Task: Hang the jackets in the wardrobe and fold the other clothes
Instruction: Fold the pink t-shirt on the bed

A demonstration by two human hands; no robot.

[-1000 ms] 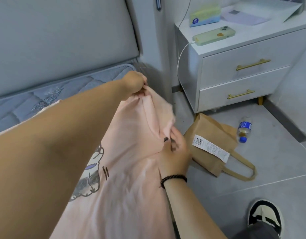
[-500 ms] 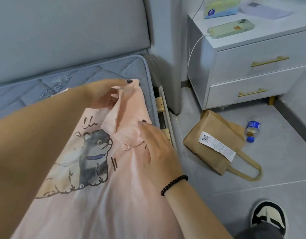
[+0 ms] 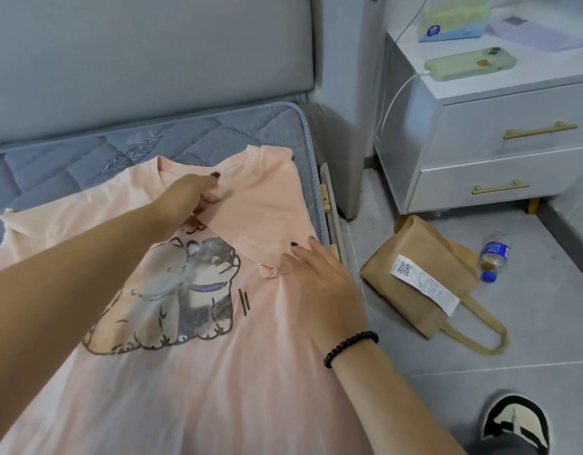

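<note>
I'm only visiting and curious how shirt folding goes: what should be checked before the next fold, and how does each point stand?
1. Pale pink cotton T-shirt with dog print lies flat on grey quilted mattress: ok.
2. Sleeve folded inward over the print: ok.
3. Left hand pinches the fold near the collar: ok.
4. Right hand presses the sleeve's lower edge: ok.
5. Far sleeve folded: cannot tell.

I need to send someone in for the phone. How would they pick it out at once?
Start at the white nightstand right of the bed. On its top, near the front edge, lies the phone, flat in a pale green case with a white cable plugged into its left end. The tissue pack behind it is bulkier and has no cable.
</note>
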